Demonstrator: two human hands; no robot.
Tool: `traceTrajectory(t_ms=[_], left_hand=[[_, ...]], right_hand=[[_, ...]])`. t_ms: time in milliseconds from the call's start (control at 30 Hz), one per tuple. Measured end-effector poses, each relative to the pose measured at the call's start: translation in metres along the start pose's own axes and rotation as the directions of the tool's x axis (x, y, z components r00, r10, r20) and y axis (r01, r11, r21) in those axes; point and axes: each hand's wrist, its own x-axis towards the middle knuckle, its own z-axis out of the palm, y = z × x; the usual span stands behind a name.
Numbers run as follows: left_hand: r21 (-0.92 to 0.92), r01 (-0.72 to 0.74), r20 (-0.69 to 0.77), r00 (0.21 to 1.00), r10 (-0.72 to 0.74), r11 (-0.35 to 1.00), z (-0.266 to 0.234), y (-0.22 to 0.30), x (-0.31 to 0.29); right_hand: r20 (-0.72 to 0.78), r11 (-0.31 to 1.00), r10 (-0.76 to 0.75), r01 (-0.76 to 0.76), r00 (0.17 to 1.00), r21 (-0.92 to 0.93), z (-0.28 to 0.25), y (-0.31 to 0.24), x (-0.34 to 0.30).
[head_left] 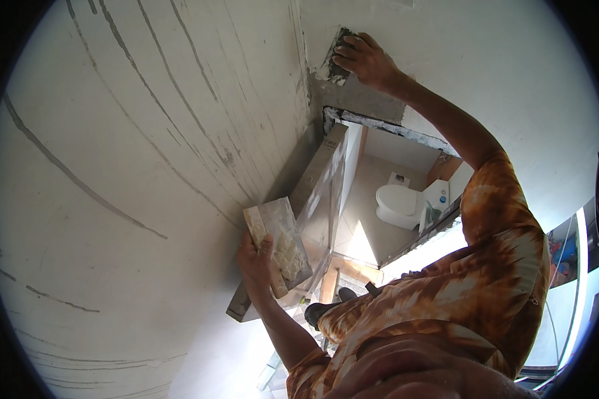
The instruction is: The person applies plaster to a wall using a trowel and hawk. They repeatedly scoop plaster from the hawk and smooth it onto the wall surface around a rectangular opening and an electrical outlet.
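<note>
Head view: your 2 hands are both occupied and set well apart, the right high up and the left lower, nearer your body. Your left hand grasps a wood-edged plate, thumb lying over the wooden strip along its left side. Cream-coloured paste sits in lumps on the plate's face. Your right hand grips a dark flat tool, fingers spread across its back; it lies against the pale right-hand wall, just beside the corner where the 2 walls meet. Smears of pale material mark the tool's edges. Below it, a grey patch reaches down to the rough top edge of a doorway. Through that opening you can see a white toilet, its lid down. On your left, long grey streaks run over the left-hand wall.
</note>
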Motion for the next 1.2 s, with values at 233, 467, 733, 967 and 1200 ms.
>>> traceTrajectory(t_ms=[233,467,733,967,1200], left_hand=[[-0.033,0.045,0.009,0.999,-0.045,0.998,0.002,0.007,0.0],[0.042,0.113,-0.001,0.994,-0.113,0.993,0.0,0.008,-0.007],[0.026,0.078,0.004,0.997,-0.079,0.997,0.002,0.009,0.001],[0.039,0.034,-0.024,0.999,-0.033,0.999,0.002,0.001,0.0],[0.037,0.031,-0.018,0.999,-0.031,0.999,0.001,0.002,0.0]], right_hand=[[-0.011,0.998,0.024,-0.023,1.0,0.063,-0.02,-0.026,-0.011],[0.502,0.064,0.526,-0.621,0.687,0.781,-0.029,-0.118,-0.075],[-0.052,0.964,0.186,-0.172,0.981,0.201,-0.012,-0.048,-0.055],[-0.109,1.0,0.01,-0.01,0.994,-0.004,0.003,-0.01,-0.008],[-0.031,0.997,0.035,-0.037,0.999,-0.063,-0.004,-0.017,-0.008]])
